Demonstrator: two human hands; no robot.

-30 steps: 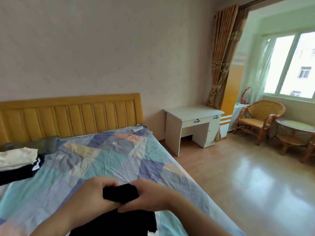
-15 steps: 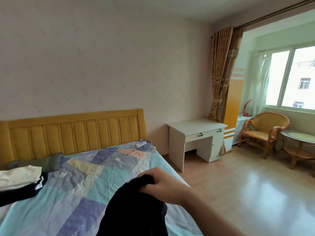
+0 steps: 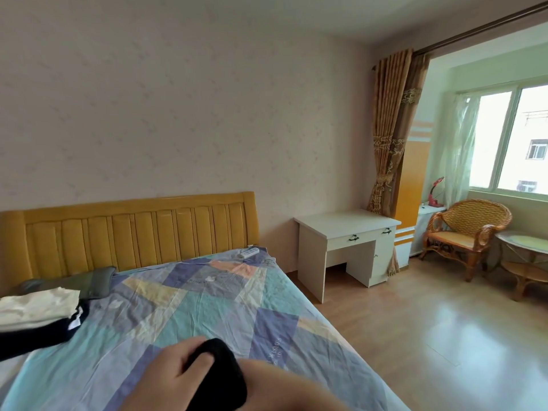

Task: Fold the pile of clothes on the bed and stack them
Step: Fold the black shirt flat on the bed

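A rolled or folded black garment (image 3: pixel 219 372) is at the bottom of the view, above the patchwork bed sheet (image 3: pixel 207 310). My left hand (image 3: pixel 166 378) grips its left side, fingers curled over the cloth. My right forearm (image 3: pixel 296 390) comes in from the lower right and ends behind the garment, so that hand is hidden. At the left of the bed a folded white garment (image 3: pixel 38 304) lies on top of a folded dark navy one (image 3: pixel 38 336).
A grey cushion-like item (image 3: pixel 77 281) lies behind the stack, against the yellow headboard (image 3: pixel 142 232). A white power strip (image 3: pixel 249 252) sits near the bed's far right corner. A white desk (image 3: pixel 347 247), a wicker chair (image 3: pixel 465 232) and a glass table (image 3: pixel 527 247) stand on the wooden floor to the right.
The camera tilted up. The black garment, first held low in both hands, was lifted by my right hand. Now my left hand grips it again and my right hand is behind it.
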